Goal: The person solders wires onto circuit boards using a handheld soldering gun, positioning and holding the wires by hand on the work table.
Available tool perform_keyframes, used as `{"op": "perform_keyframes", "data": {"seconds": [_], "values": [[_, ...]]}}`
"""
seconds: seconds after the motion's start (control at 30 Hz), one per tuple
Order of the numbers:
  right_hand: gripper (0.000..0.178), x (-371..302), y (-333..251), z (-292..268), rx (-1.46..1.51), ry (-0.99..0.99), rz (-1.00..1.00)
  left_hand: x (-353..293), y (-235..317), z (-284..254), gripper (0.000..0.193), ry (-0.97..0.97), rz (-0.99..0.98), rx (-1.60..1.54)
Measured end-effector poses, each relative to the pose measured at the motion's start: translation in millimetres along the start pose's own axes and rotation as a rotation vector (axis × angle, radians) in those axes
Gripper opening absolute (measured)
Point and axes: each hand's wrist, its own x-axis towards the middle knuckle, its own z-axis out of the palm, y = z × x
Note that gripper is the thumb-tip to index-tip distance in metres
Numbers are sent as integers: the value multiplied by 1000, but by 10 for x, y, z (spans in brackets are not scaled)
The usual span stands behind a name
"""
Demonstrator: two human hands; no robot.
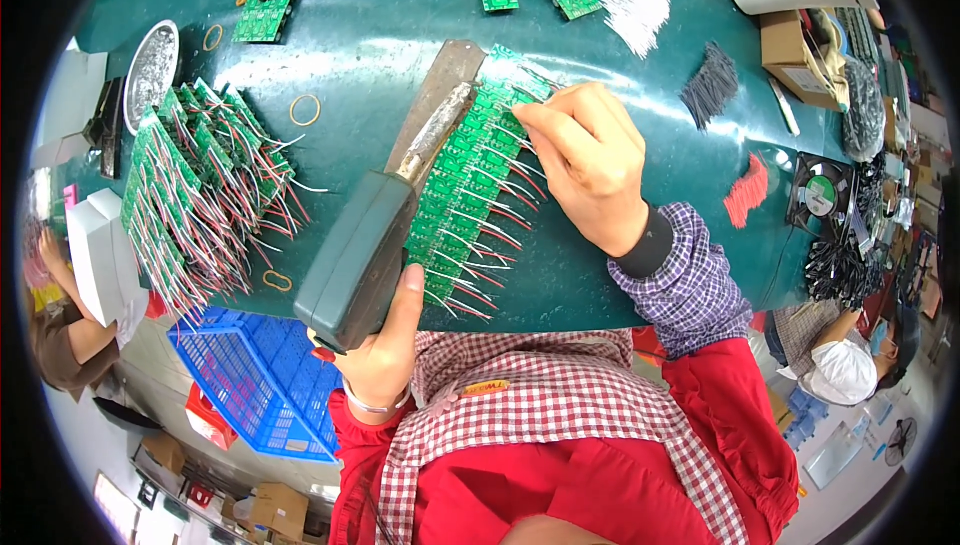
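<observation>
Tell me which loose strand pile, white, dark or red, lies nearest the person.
The red pile; the dark pile and white pile both lie farther back on the table.

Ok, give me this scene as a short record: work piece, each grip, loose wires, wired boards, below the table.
Work piece: green circuit-board panel, wires along its right edge
Left grip: closed on dark green soldering gun
Right grip: pinched at the panel's far end; whether it holds a wire is unclear
Loose wires: white pile, black pile, red pile, right of the panel
Wired boards: heaped at left
Below table: blue crate
</observation>
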Motion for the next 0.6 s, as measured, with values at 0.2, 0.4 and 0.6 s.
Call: {"op": "perform_keyframes", "data": {"seconds": [0.2,0.4,0.6], "values": [[18,-22,3,9,12,-41,22,-20,-9,-41,33,-72,28,91],[17,-21,-4,21,-8,-48,29,-42,79,-7,26,-26,-137,-2],[17,-18,-20,30,-10,-52,41,-36,86,-4,23,-38,-155,-44]]}}
